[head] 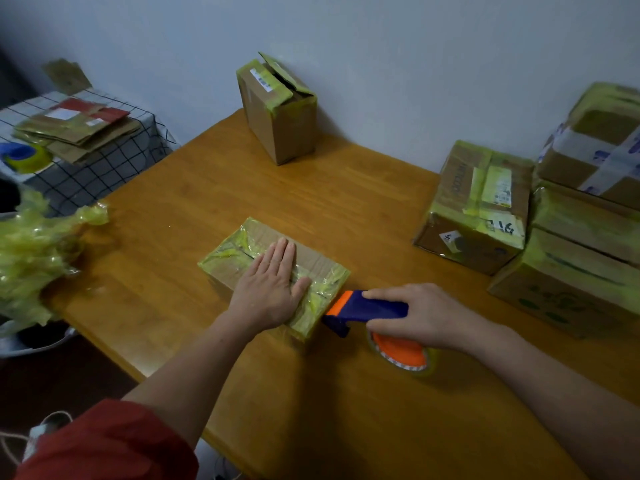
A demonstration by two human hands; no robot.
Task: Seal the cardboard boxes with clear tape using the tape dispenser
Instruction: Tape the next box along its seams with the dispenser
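Handwritten "116" on a label (503,226) of the right-hand taped box (460,188)

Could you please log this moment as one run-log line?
stage: taping small box | left hand: flat on box top | right hand: holds tape dispenser at box's right end

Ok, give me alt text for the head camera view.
A left hand presses flat on a small taped cardboard box on a wooden table; the right hand grips a blue-and-orange tape dispenser at its near end. More taped boxes sit beyond.
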